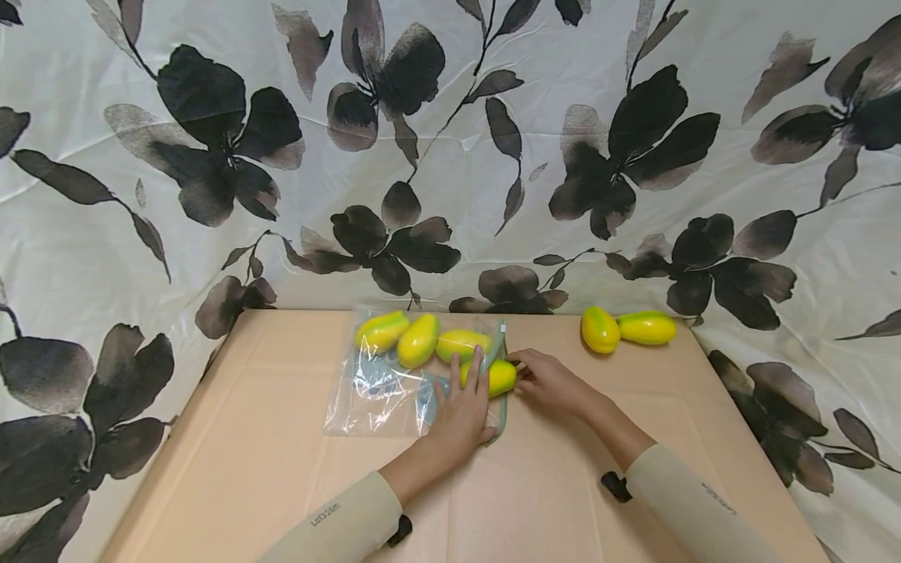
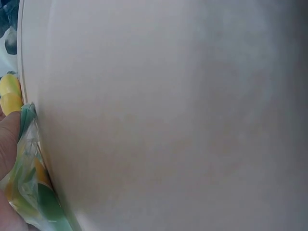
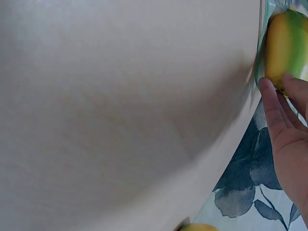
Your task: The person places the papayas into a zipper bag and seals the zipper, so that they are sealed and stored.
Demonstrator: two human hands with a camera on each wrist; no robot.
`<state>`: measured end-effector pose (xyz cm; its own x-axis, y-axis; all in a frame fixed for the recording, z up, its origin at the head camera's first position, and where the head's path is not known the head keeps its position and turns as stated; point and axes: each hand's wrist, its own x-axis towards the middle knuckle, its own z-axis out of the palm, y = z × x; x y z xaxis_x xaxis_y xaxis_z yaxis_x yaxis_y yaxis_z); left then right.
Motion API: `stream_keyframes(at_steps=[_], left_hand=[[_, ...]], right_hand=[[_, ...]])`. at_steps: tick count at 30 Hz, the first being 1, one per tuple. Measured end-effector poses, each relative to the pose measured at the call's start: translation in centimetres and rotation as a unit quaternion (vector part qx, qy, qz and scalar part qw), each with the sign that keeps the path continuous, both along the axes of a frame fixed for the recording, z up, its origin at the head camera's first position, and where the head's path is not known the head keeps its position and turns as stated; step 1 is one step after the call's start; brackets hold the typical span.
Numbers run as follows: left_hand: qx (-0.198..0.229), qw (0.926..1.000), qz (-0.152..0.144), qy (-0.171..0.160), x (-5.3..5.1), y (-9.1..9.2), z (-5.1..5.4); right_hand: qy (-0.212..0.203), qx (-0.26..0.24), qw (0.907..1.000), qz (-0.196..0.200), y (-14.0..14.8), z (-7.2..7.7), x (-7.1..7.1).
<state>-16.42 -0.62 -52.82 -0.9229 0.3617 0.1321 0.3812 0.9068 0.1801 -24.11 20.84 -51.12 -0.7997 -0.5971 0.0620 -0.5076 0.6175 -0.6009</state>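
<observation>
"As we look, where's the oblong yellow-green fruit [image 1: 503, 378]?"

"In the mouth of the clear plastic bag [image 1: 380, 418], toward the surface [image 1: 549, 477]'s far edge; we see the right hand [image 1: 547, 385] pinching the fruit's tip, the left hand [image 1: 456, 414] straight-fingered atop the bag."

Six yellow-green, oval, mango-like fruits [image 1: 418, 341] in all; four are grouped at the far middle and two at the far right; of the four, three show inside one clear plastic bag [image 1: 376, 418], the fourth at its right-hand edge, though glare on the film makes it hard to say how far in that one sits; one left hand [image 1: 456, 418] and one right hand [image 1: 551, 381]; two beige sleeves [image 1: 352, 512]; two small black wrist pieces [image 1: 615, 486]; one flat tan tabletop [image 1: 246, 469]; one white cloth with dark flowers [image 1: 464, 176].
</observation>
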Motion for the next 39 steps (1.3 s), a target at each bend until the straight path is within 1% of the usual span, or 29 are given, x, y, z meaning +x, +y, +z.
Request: stream_keyframes(at_steps=[3, 6, 12, 16, 19, 23, 29, 37, 39], left_hand=[[-0.006, 0.9999, -0.001, 0.008, 0.0, 0.0, 0.0], [-0.015, 0.9997, -0.002, 0.020, 0.0, 0.0, -0.1], [-0.055, 0.9972, -0.004, 0.050, -0.1, -0.2, -0.3], [-0.069, 0.9950, -0.009, 0.072, -0.1, -0.4, -0.4], [-0.074, 0.9937, -0.013, 0.083, 0.0, -0.6, -0.4], [-0.077, 0.9935, -0.020, 0.081, 0.0, -0.7, -0.5], [-0.090, 0.9912, -0.027, 0.093, 0.0, -1.0, -0.5], [-0.098, 0.9900, -0.024, 0.099, -0.1, -1.0, -0.5], [-0.103, 0.9894, -0.023, 0.100, -0.1, -1.0, -0.6]], right_hand=[[-0.009, -0.003, 0.9998, -0.016, -0.3, 0.0, -0.2], [-0.012, -0.009, 0.9996, -0.025, -0.6, 0.0, -0.3], [-0.008, -0.015, 0.9997, -0.018, -1.2, -0.4, -0.5], [-0.011, -0.013, 0.9997, -0.016, -1.8, -0.8, -0.5], [-0.017, -0.017, 0.9997, -0.010, -2.4, -1.0, -0.4], [-0.025, -0.025, 0.9993, -0.008, -2.9, -1.1, -0.1], [-0.030, -0.025, 0.9991, -0.013, -3.4, -1.1, 0.0], [-0.017, -0.023, 0.9993, -0.026, -2.8, -1.0, 0.1], [-0.015, -0.021, 0.9990, -0.038, -2.3, -1.0, 0.2]])
